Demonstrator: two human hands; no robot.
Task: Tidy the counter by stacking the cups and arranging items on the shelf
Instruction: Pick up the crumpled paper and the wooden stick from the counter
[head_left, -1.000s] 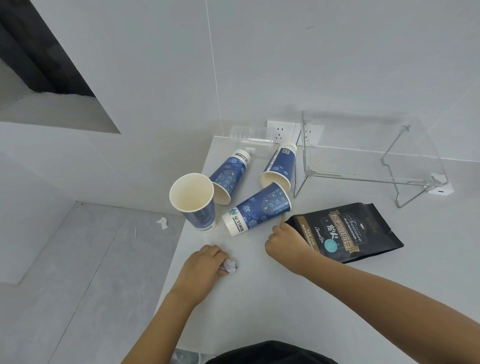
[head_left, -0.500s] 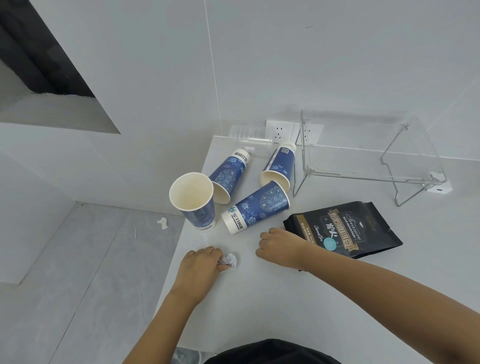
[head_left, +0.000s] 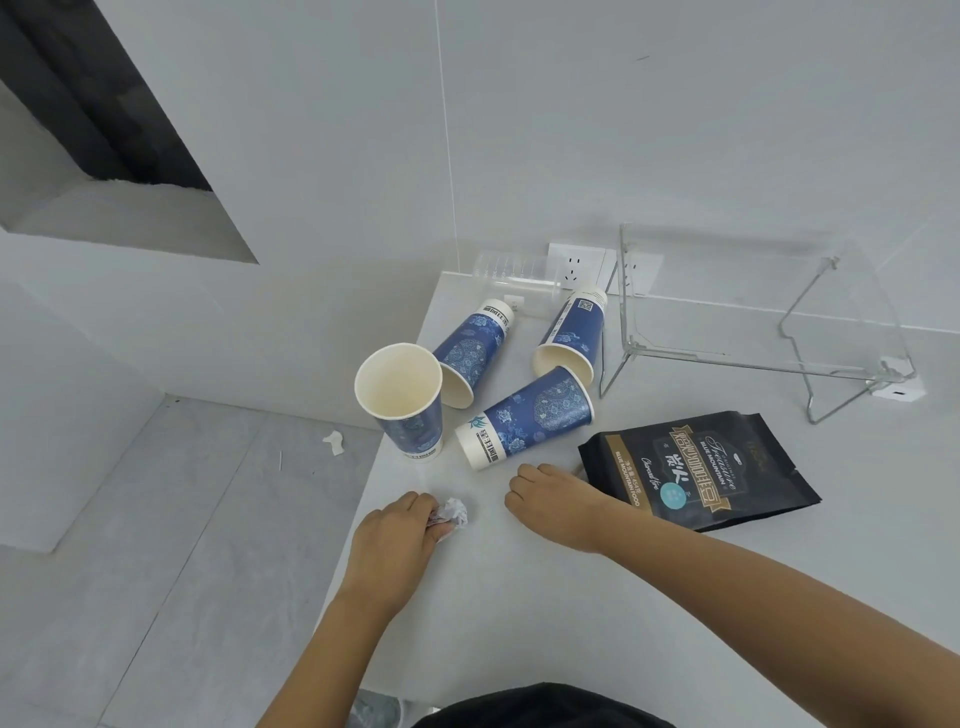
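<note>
Nearest the camera, the left hand (head_left: 390, 540) curls its fingertips around a small crumpled paper wad (head_left: 453, 512), pinching it against the counter (head_left: 519, 613), and that scrap looks weightless and soft, so a light pinch is all it should need. Just to the right of the wad, the right hand (head_left: 551, 500) rests knuckles-up on the counter with fingers folded under; it seems to hold nothing, though the palm side is hidden, so I can't be sure. Straight beyond the wad lies the nearest tipped cup (head_left: 525, 423), on its side, base end toward us, mouth pointing away. Left of that one, the upright cup (head_left: 402, 402) stands open-mouthed close to the counter's edge, a natural base for the stack. Farther back from the wad are two more blue paper cups on their sides, the left fallen cup (head_left: 470, 356) and the right fallen cup (head_left: 571, 335). These are thin paper: light, easily crushed, prone to rolling, so I'd take each round the middle of the wall with a gentle wrap rather than squeezing the rim. Right of the wad, the black coffee pouch (head_left: 696, 470) lies flat; it looks floppy and slick, best lifted by an edge. Farthest back, the clear acrylic shelf (head_left: 753, 312) sits against the wall, with nothing visibly on it.
</note>
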